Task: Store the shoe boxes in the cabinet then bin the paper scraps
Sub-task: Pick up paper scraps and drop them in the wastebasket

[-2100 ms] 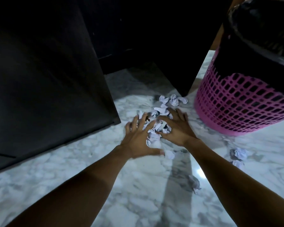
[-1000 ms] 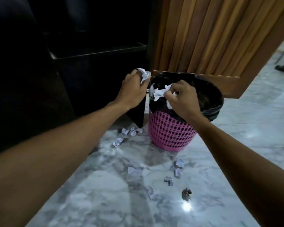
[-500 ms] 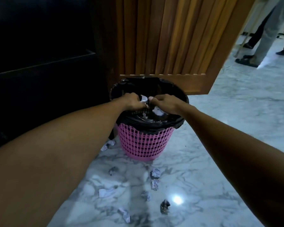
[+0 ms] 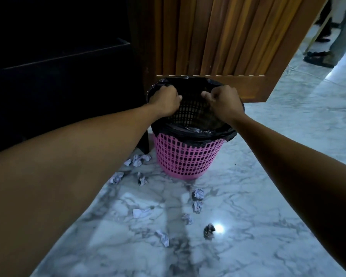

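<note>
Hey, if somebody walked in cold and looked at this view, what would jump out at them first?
Probably the pink plastic lattice bin with a black liner at centre, with the left hand and right hand curled over its mouth. Next, the crumpled white paper scraps scattered on the grey-veined marble floor in front of it. Behind stands a ribbed wooden door.

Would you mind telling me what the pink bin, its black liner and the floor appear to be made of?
The pink bin looks like moulded plastic: a regular lattice of holes, even colour. Its black liner seems to be thin plastic film, wrinkled and glossy where it folds over the rim. The floor appears to be polished marble or marble-look tile: grey veining and a bright light reflection.
</note>
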